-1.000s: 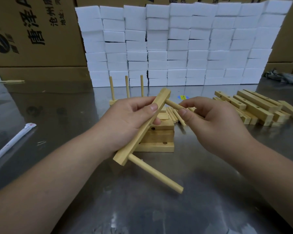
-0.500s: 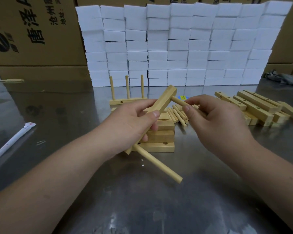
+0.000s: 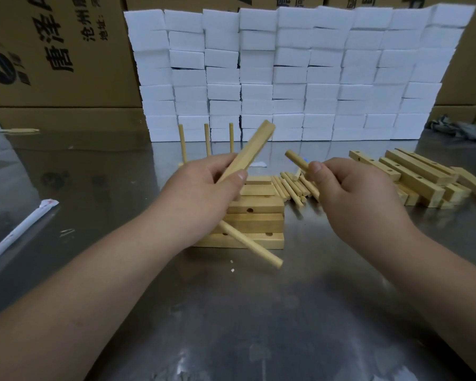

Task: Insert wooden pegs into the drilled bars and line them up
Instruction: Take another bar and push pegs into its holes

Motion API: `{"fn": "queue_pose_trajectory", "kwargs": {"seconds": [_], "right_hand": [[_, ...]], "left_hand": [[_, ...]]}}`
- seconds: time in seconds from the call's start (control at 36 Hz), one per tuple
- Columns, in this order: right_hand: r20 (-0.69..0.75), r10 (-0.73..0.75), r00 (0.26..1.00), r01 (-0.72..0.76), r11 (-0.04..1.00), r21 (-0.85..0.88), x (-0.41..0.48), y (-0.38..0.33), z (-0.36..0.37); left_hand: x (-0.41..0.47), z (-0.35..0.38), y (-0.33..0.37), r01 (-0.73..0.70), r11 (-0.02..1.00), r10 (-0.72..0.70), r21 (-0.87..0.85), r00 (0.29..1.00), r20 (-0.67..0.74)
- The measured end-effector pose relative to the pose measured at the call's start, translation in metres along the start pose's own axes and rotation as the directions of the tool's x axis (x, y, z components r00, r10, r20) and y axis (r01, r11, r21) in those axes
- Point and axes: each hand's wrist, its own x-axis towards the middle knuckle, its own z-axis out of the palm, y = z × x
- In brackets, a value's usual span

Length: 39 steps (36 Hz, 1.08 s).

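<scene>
Table point(image 3: 259, 325) bare along near edge, free passage. Centre: bar stack point(image 3: 264, 221), loose pegs point(image 3: 289, 187) just right; left hand point(image 3: 201, 193) w/ pegged bar point(image 3: 252, 148) & right hand point(image 3: 360, 193) w/ peg point(image 3: 296, 160) hover over them. Behind stack: upright pegs point(image 3: 207, 138). Right edge: bar pile point(image 3: 412, 174). Far edge: foam-block wall point(image 3: 286, 78).

A single wide-angle view, worn on the person's head, looks forward and down across the bench point(image 3: 259, 312). The stack of drilled bars point(image 3: 256, 218) lies close to the lens, just above mid-frame, near enough for its holes to show. Both forearms enter from the bottom corners. The left hand point(image 3: 204, 193) with its bar point(image 3: 248, 149) and the right hand point(image 3: 352, 193) with its peg point(image 3: 296, 159) sit just above and to either side of that stack. Well behind the stack, a wall of white blocks point(image 3: 300, 72) fills the upper half, with cardboard boxes point(image 3: 52, 50) behind it.
</scene>
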Motion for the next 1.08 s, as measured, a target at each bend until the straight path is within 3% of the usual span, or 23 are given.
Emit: {"fn": "queue_pose_trajectory", "kwargs": {"seconds": [0.17,0.36,0.56,1.08], "right_hand": [[0.180,-0.113,0.977,0.083,0.983,0.165,-0.008,-0.007,0.003],[0.194,-0.224,0.955,0.155,0.935,0.319,-0.011,-0.006,0.004],[0.161,-0.211,0.964,0.164,0.952,0.260,-0.010,-0.004,0.007],[0.125,-0.169,0.978,0.163,0.985,0.057,-0.014,-0.009,0.009]], "left_hand": [[-0.001,0.000,0.006,0.117,0.982,-0.112,-0.147,0.993,0.042],[-0.003,0.002,0.007,0.156,0.939,-0.129,-0.308,0.986,0.105],[-0.002,0.005,0.004,0.116,0.946,-0.057,-0.303,0.979,0.196],[-0.002,0.010,-0.006,0.032,0.980,0.021,-0.198,0.964,0.263]]}}
